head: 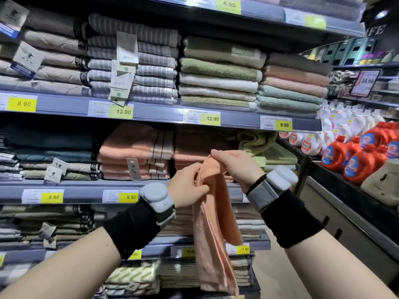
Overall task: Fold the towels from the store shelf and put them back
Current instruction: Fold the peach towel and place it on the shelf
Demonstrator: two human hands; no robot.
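Peach towel (pixel 212 223) hangs limp before shelf (pixel 151 112), pinched at top edge by left hand (pixel 187 188) and right hand (pixel 234 167). Light, soft, floppy (likely); grip corners.

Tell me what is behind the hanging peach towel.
Behind the peach towel, held by the left hand and right hand, shelf edges with yellow price tags and stacked towels show beside it; whatever lies directly behind is covered.
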